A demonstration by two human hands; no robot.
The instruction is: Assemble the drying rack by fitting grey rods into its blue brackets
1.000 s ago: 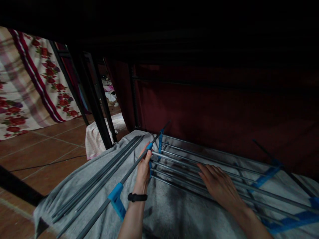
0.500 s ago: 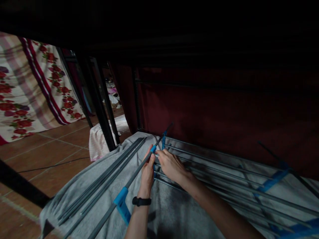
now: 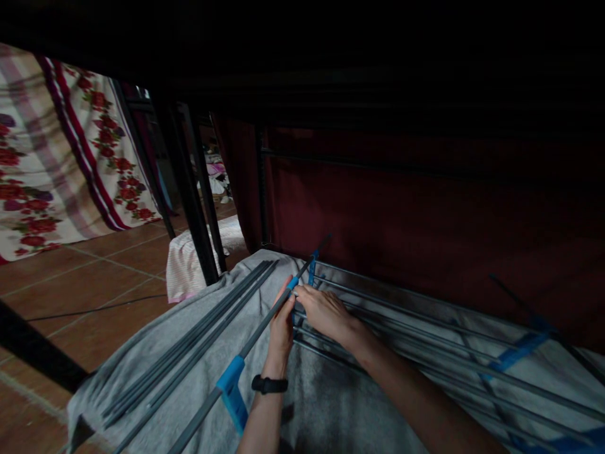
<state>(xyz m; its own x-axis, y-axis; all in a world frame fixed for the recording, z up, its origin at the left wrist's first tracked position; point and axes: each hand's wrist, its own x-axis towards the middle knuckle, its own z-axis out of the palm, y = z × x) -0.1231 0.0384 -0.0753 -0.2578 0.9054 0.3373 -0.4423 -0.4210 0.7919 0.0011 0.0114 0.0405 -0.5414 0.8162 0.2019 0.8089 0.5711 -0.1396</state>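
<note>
A dim view looking down at two bare forearms reaching forward over a grey cloth (image 3: 155, 353) spread on the floor. Nearest the viewer, a blue plastic connector (image 3: 231, 391) sits on a long grey rod (image 3: 258, 337) that runs diagonally away from the lower left. The left hand (image 3: 282, 328), with a black band (image 3: 269, 384) at the wrist, is curled around this rod farther up, thumb and fingers closed on it just below a small blue clip (image 3: 293, 283). The right hand (image 3: 322, 309) comes in from the lower right and meets the left at that same spot; its fingers are bent and pinch at the rod or the clip, though the light is too poor to tell which. Just left of the held rod, a bundle of loose grey rods (image 3: 198, 334) lies on the cloth. To the right, parallel rails of a metal rack (image 3: 425, 340) with blue crosspieces lie flat, touching the cloth. Beyond stand black frame legs (image 3: 191, 208), a folded pale towel (image 3: 189, 258), terracotta floor tiles (image 3: 70, 284), a dark red curtain (image 3: 401, 208), and a floral blanket (image 3: 61, 170) at far left.
</note>
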